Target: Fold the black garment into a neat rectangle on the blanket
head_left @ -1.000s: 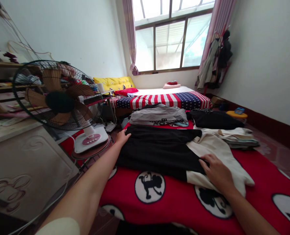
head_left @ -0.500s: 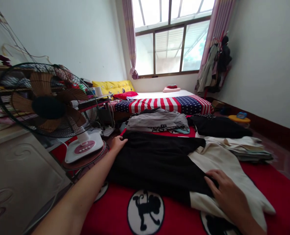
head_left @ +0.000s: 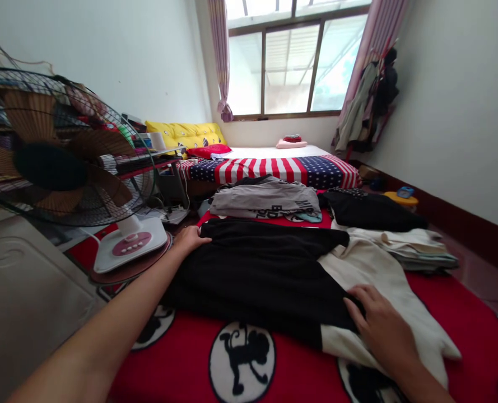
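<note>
A black and cream garment (head_left: 257,274) lies spread on a red blanket (head_left: 181,358) with round monkey patches. Its black part stretches to the left, and the cream part (head_left: 383,260) lies to the right. At the far left corner of the black cloth, my left hand (head_left: 191,239) is closed with the edge pinched between thumb and fingers. My right hand (head_left: 381,322) grips the garment where black meets cream, its fingers curled into the fabric; the fingertips are partly hidden.
Beyond the garment lie a grey folded shirt pile (head_left: 268,198), black folded clothes (head_left: 370,211) and a light folded stack (head_left: 420,249). An electric fan (head_left: 51,165) stands close on the left, beside a cabinet (head_left: 26,296). A bed with a flag-pattern cover (head_left: 269,169) is under the window.
The view has shifted slightly, so the fan appears farther left and higher. Both hands keep their hold on the garment, and its black left edge extends slightly farther left.
</note>
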### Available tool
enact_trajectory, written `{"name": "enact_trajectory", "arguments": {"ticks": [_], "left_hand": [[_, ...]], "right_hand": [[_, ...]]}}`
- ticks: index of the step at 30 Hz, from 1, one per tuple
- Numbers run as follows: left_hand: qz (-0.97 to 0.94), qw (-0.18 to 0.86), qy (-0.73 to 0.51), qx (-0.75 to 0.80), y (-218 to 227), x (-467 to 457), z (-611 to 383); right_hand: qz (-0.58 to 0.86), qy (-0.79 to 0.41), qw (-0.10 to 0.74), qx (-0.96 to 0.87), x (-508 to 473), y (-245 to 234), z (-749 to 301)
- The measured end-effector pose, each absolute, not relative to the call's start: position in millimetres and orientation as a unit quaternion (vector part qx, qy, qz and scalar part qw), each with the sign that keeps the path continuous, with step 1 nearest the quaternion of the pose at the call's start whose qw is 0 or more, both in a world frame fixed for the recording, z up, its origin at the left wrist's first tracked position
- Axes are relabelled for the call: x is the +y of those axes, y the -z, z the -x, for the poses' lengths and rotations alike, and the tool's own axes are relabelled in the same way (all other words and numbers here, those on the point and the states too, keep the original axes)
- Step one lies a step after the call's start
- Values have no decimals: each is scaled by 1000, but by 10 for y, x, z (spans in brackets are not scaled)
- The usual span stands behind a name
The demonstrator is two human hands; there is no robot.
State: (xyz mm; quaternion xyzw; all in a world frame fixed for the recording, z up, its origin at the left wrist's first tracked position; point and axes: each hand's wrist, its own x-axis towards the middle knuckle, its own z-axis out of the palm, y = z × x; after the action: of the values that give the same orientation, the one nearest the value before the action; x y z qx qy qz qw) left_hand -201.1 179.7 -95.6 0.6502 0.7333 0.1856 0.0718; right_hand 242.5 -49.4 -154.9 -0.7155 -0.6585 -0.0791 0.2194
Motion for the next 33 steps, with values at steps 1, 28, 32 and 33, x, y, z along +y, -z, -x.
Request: {"name": "enact_trajectory", "arguments": {"ticks": [1, 28, 32, 33], "left_hand": [[-659, 52, -189, 726, 904, 1770, 1964], [-720, -6, -214, 660, 1128, 1638, 1436], [-620, 28, -202, 758, 1107, 1664, 1798], [-606, 41, -194, 770, 1112, 1683, 1863]], "right_hand": [[726, 77, 179, -659, -470, 1471, -2395], [686, 49, 113, -717, 905, 1498, -1652], [686, 59, 126, -715, 914, 1524, -1656], [683, 62, 132, -715, 915, 1526, -1655]]}}
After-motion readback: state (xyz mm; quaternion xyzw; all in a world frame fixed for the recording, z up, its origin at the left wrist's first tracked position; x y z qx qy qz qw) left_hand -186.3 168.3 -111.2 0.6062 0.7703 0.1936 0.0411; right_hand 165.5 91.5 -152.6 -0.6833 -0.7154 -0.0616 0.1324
